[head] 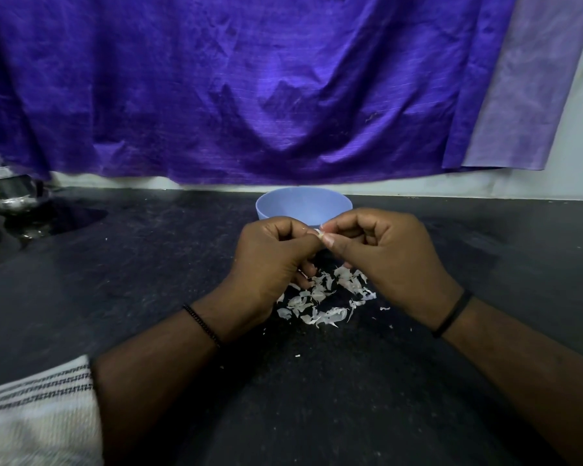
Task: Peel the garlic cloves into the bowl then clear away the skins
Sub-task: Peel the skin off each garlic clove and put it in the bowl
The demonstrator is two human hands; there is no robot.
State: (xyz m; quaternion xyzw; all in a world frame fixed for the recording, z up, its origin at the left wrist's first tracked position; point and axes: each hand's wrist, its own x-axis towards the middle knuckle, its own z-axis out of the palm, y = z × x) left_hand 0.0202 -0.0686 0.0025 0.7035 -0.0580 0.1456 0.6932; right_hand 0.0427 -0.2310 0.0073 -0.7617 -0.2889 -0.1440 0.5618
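My left hand (270,264) and my right hand (384,257) meet above the dark counter, fingers curled, both pinching a small pale garlic clove (321,235) between their fingertips. Most of the clove is hidden by the fingers. Just behind the hands stands a light blue bowl (303,201); its inside is not visible from here. A loose pile of white garlic skins (323,297) lies on the counter under and in front of the hands, with a few flecks scattered further out.
A shiny metal vessel (12,196) stands at the far left of the black counter (148,280). Purple cloth (249,89) hangs over the wall behind. A white striped cloth (37,415) lies at the near left corner.
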